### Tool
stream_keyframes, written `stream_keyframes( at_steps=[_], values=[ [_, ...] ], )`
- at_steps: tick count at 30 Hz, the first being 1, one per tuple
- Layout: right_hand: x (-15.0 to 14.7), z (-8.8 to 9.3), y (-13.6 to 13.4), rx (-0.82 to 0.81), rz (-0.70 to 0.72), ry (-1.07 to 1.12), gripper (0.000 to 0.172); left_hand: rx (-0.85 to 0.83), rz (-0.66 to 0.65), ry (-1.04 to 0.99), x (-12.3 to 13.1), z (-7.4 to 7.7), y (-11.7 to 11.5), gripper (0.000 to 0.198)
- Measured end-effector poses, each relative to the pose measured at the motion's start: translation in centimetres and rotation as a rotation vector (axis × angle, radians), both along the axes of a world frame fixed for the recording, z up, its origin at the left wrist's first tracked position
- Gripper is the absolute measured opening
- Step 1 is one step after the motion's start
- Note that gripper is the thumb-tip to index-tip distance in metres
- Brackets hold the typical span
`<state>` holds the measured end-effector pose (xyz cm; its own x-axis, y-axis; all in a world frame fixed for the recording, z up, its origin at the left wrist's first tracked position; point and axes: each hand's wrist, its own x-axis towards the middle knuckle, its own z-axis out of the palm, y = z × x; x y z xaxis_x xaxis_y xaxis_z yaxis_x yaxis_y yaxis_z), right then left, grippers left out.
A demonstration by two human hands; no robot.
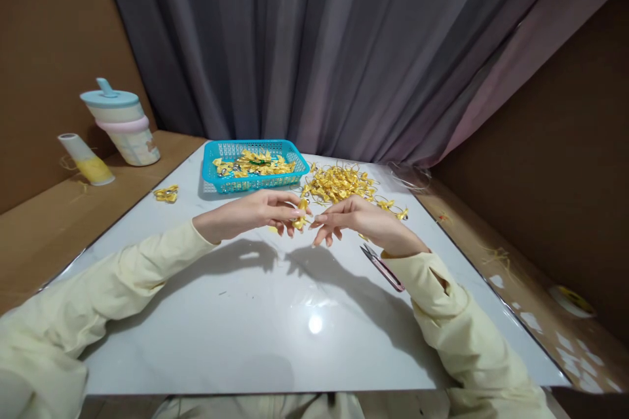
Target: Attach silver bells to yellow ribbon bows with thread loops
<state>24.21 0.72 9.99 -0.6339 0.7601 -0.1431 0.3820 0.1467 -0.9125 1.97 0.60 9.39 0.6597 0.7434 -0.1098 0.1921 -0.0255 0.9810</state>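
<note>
- Bow of yellow ribbon, pinched between thumb and fingers of left hand, raised above table, just short of right fingertips.
- Right hand beside left, fingers loosely curled, thumb close to index fingertip. Not possible to tell whether empty or closed on a fine strand.
- Possible fault: bow slipping or twisting. Likely cause: small contact area under left thumb, combined with glossy ribbon. Keep pinch steady.
- Possible fault: missed pickup or bent ribbon. Likely cause: crowded fingertips in the narrow gap between hands, with bow partly hidden by left thumb.
- Possible fault: snagging. Likely cause: thin loops projecting from pile of yellow bows, just beyond right hand. Maintain clearance.
- Possible fault: dragged snips or pricked skin. Likely cause: placement against right sleeve, on near side of right wrist, with pointed tips directed forward.
- Possible fault: bow lost among lookalikes after a drop. Likely cause: similar yellow bows in blue basket, beyond left hand, and in pile beyond right hand.
</note>
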Motion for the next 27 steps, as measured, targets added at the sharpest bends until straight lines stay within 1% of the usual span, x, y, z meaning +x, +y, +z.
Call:
stream_keyframes(
  at_steps=[3, 7, 11, 13, 16, 20, 23, 27],
  values=[
    [-0.8, -0.5, 0.0, 0.085, -0.155, -0.080, 0.026, 0.100, -0.013, 0.056, 0.2, 0.4, -0.4, 0.028],
    [-1.7, -1.3, -0.3, 0.243, -0.355, -0.186, 0.029, 0.171, -0.084, 0.122, 0.6, 0.4, -0.9, 0.026],
    [-2.0, -1.3, -1.0, 0.515, -0.479, -0.351, 0.030, 0.166, -0.068, 0.143, 0.8, 0.3, -1.1, 0.024],
    [-2.0, -0.9, -1.3, 0.593, -0.520, -0.427, 0.030, 0.143, -0.049, 0.137, 0.7, 0.4, -1.1, 0.024],
    [-1.9, -0.6, -1.5, 0.645, -0.525, -0.449, 0.023, 0.113, -0.038, 0.089, 0.4, 0.5, -0.9, 0.024],
    [-1.6, -0.4, -1.8, 0.679, -0.458, -0.441, 0.036, 0.030, -0.012, 0.016, 0.1, 0.1, -0.3, 0.033],
    [-1.5, -0.1, -2.1, 0.673, -0.435, -0.455, 0.037, -0.030, 0.003, -0.021, 0.0, -0.3, 0.1, 0.036],
    [-1.4, 0.6, -2.5, 0.657, -0.397, -0.457, 0.036, -0.076, -0.024, -0.047, 0.0, -0.7, 0.3, 0.036]
  ],
)
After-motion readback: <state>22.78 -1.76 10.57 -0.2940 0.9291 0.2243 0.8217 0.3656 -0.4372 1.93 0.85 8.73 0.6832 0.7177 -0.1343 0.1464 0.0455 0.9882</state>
